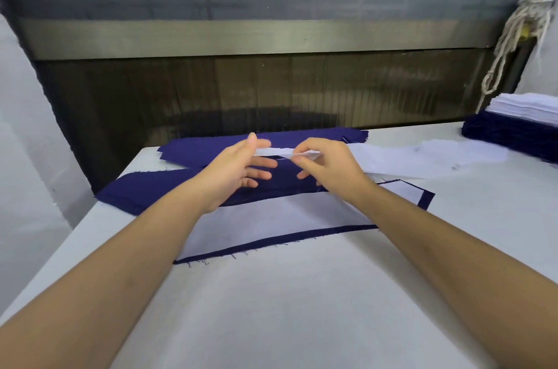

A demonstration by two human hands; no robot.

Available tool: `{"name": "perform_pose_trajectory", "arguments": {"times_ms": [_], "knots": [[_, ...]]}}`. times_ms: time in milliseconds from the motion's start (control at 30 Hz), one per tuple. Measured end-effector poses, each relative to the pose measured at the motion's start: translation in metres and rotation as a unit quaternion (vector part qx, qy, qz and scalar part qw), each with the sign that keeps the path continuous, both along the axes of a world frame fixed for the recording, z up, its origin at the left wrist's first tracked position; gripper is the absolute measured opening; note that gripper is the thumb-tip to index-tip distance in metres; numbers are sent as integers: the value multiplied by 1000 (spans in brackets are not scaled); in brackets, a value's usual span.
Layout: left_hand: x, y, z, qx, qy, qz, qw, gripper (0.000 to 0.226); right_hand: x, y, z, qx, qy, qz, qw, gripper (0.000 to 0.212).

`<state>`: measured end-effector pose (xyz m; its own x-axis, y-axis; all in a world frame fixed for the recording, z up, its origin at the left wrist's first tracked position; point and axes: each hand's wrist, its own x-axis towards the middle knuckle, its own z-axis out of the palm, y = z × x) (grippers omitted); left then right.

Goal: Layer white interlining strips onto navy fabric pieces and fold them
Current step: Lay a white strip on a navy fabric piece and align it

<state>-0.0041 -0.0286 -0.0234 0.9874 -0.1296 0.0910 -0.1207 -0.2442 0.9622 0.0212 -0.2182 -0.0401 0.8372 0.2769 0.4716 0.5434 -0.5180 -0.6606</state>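
Observation:
A navy fabric piece (425, 198) lies flat on the white table (271, 308), with a white interlining strip (271, 223) laid over most of it so only a navy border shows. Above it my left hand (238, 166) and my right hand (329, 163) hold a second white interlining strip (280, 152) in the air. My left hand pinches its left end between thumb and forefinger, other fingers spread. My right hand pinches it near the middle. The rest of that strip trails right over a loose pile of white strips (422, 157). More navy pieces (196, 148) lie behind and left.
A stack of navy pieces topped with white strips (519, 124) stands at the table's right edge. A dark glass panel with a metal rail (256, 36) runs along the back. White cords (510, 39) hang at the right. White cloth (24, 127) drapes at the left.

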Motion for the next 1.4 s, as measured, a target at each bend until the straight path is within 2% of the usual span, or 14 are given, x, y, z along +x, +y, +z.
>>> {"name": "perform_pose_trajectory", "arguments": {"times_ms": [133,233,267,400,467,600,700,800,900,1100,1233,1400], "knots": [[-1,2,-2,32,-3,29,999,31,-2,-3,2,9,56,17,998,10],[0,7,-1,11,-20,78,997,24,3,-10,8,118,166,-44,978,35],[0,9,0,4,-21,96,995,22,5,-15,11,155,193,-67,966,36],[-2,18,0,3,-20,150,988,10,10,-39,12,238,249,-139,929,10],[-4,23,0,13,-22,162,986,14,11,-48,11,251,274,-164,914,4],[-11,30,4,-2,-27,179,984,15,11,-56,16,266,307,-196,892,10],[-16,36,10,-67,-5,195,978,14,9,-56,19,252,326,-204,888,15],[-20,43,15,-168,43,217,961,12,8,-56,21,260,327,-211,884,18],[-21,51,15,-200,72,220,952,11,9,-57,19,289,294,-222,883,13],[-26,72,11,-137,104,197,965,18,11,-69,7,305,214,-265,889,30],[-34,88,10,-56,105,176,977,23,8,-79,8,301,217,-247,895,30],[-42,100,5,9,91,187,978,21,-4,-93,15,249,226,-237,912,27]]}}
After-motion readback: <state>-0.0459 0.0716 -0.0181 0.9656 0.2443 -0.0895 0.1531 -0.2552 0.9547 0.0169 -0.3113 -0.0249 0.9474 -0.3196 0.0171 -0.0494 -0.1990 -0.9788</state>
